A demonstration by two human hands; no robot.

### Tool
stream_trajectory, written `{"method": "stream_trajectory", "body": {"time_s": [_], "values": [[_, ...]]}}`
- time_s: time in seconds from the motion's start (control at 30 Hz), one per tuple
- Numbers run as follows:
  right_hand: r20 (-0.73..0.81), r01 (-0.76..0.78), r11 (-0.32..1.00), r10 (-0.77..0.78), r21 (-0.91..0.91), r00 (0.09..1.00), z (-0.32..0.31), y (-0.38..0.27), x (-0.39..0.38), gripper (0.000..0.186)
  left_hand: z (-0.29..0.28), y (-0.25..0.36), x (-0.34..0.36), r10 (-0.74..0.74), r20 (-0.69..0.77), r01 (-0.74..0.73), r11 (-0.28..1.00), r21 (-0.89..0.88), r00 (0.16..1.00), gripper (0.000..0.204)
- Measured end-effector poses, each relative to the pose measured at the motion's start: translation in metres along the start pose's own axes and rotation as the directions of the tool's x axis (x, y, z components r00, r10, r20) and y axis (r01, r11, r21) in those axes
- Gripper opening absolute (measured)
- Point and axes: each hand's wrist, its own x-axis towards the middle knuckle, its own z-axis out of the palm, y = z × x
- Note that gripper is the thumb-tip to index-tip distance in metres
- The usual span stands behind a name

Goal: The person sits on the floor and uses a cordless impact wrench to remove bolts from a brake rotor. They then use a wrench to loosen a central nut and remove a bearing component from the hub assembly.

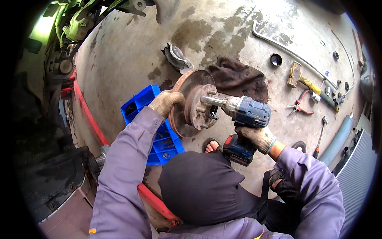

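Note:
A rusty brake disc with its hub is held up on edge in front of me, wheel studs facing right. My left hand, in a dirty work glove, is closed on the disc's left rim. In my gloved right hand is the grip of a dark blue cordless impact wrench, its battery hanging below. The wrench points left, and its long silver socket reaches the hub face among the studs. Whether the socket sits over a stud or nut I cannot tell.
A blue divided tray with small parts lies behind the disc. Around it are a brown rag, a bent metal shield, a hammer, pliers and a long bent bar. Red bars run along the left.

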Motion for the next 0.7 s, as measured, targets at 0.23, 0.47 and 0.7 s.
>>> {"method": "stream_trajectory", "body": {"time_s": [0.23,0.47,0.7], "values": [[0.030,0.008,0.999,-0.009,0.051,0.999,-0.008,-0.011,-0.005,0.029,-0.002,0.019,-0.001,-0.134,0.064,0.136,0.990,-0.028,0.989,0.038],[0.043,0.313,0.905,-0.314,-0.288,0.948,-0.011,-0.008,0.004,0.025,-0.027,-0.004,0.009,-0.058,0.236,0.022,0.988,0.152,0.970,0.033],[0.050,0.128,0.947,-0.119,-0.296,0.992,-0.019,-0.020,0.007,0.022,-0.024,0.027,0.025,-0.305,0.176,0.291,0.952,0.100,0.936,0.034]]}}
